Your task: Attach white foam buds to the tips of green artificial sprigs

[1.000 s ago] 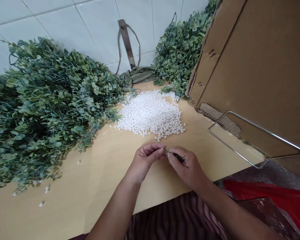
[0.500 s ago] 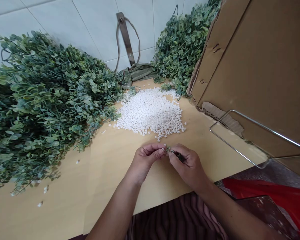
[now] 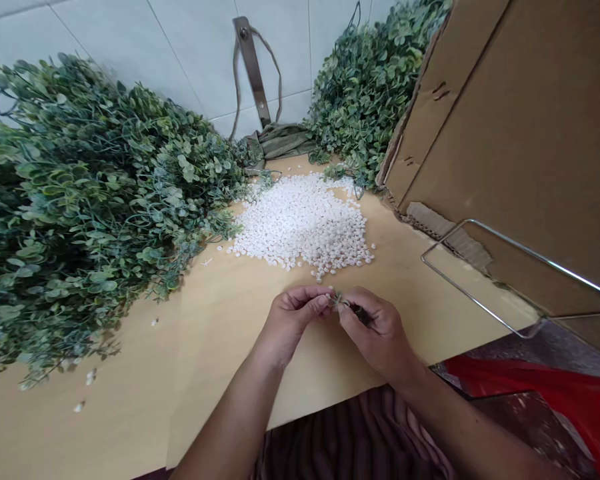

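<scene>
Head view: two hands (image 3: 338,303), one sprig (image 3: 339,301).

Both hands (image 3: 337,305) meet fingertip to fingertip, thumbs and forefingers pinched.

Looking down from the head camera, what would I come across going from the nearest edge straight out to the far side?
Dark striped cloth → left hand and right hand, side by side → heap of white pieces → crumpled green cloth → tiled wall.
</scene>
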`<move>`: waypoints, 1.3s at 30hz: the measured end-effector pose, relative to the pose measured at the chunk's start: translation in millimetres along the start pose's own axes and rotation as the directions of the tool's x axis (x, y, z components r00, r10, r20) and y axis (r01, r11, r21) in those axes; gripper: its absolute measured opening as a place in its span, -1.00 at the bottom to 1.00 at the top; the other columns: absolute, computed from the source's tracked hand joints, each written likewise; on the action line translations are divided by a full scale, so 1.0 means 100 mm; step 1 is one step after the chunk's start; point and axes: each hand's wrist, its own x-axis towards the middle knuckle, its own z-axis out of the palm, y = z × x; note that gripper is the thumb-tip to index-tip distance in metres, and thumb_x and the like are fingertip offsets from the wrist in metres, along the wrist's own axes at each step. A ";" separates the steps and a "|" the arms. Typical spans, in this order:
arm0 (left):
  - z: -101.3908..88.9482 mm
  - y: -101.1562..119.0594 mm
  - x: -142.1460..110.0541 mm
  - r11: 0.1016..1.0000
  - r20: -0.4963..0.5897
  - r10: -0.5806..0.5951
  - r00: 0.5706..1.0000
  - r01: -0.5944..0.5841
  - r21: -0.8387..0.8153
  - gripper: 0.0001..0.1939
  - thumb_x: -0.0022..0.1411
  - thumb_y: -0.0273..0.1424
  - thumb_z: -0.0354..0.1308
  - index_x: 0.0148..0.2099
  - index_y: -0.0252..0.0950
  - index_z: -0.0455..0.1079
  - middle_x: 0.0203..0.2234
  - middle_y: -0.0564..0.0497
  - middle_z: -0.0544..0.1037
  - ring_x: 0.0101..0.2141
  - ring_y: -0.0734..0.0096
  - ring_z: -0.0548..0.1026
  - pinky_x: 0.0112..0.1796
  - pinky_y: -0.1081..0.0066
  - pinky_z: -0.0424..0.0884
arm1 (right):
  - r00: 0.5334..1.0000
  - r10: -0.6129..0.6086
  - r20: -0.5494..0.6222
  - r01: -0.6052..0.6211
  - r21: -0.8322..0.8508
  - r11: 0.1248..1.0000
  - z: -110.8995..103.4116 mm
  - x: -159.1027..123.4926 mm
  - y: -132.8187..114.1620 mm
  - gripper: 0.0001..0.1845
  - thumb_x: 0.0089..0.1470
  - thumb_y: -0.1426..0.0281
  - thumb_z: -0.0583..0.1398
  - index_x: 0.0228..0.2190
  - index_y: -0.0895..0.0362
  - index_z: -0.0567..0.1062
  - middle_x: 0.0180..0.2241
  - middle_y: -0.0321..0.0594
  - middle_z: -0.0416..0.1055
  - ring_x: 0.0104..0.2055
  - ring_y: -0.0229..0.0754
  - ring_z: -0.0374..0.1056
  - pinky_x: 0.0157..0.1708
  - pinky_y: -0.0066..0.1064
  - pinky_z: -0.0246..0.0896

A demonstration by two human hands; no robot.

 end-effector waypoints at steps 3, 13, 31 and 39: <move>0.00 0.00 0.00 1.000 0.008 -0.002 1.000 0.002 -0.009 -0.74 -0.27 -0.31 0.42 -0.44 -0.30 0.55 -0.59 0.04 0.54 -0.53 0.57 0.40 -0.42 0.52 0.30 | 1.000 0.000 -0.003 0.000 -0.001 1.000 0.00 0.00 0.00 -0.82 0.00 0.50 0.06 -0.59 0.16 0.37 -0.62 -0.33 0.21 -0.56 -0.32 0.15 -0.54 -0.50 0.11; 0.01 0.00 0.00 1.000 -0.005 0.000 1.000 0.000 -0.008 -0.73 -0.29 -0.31 0.42 -0.45 -0.30 0.56 -0.59 0.03 0.55 -0.54 0.57 0.39 -0.44 0.53 0.30 | 1.000 0.011 -0.005 -0.010 0.020 1.000 0.00 0.00 0.00 -0.83 0.00 0.51 0.07 -0.58 0.16 0.37 -0.62 -0.34 0.20 -0.57 -0.33 0.14 -0.56 -0.50 0.09; 0.01 -0.02 0.01 1.000 -0.018 -0.002 1.000 0.002 -0.013 -0.73 -0.29 -0.31 0.42 -0.45 -0.30 0.56 -0.61 0.04 0.55 -0.55 0.58 0.39 -0.45 0.55 0.30 | 1.000 0.018 -0.002 -0.018 0.030 0.999 0.00 0.00 -0.01 -0.83 0.00 0.50 0.06 -0.58 0.14 0.36 -0.62 -0.34 0.21 -0.56 -0.31 0.17 -0.55 -0.50 0.12; 0.01 -0.01 0.02 1.000 -0.035 -0.009 0.999 0.009 0.008 -0.74 -0.31 -0.32 0.43 -0.48 -0.30 0.55 -0.63 0.05 0.54 -0.56 0.58 0.40 -0.44 0.55 0.31 | 1.000 0.015 0.022 -0.015 -0.002 1.000 0.01 -0.01 0.02 -0.82 0.01 0.48 0.06 -0.58 0.14 0.35 -0.60 -0.30 0.26 -0.52 -0.29 0.21 -0.49 -0.47 0.17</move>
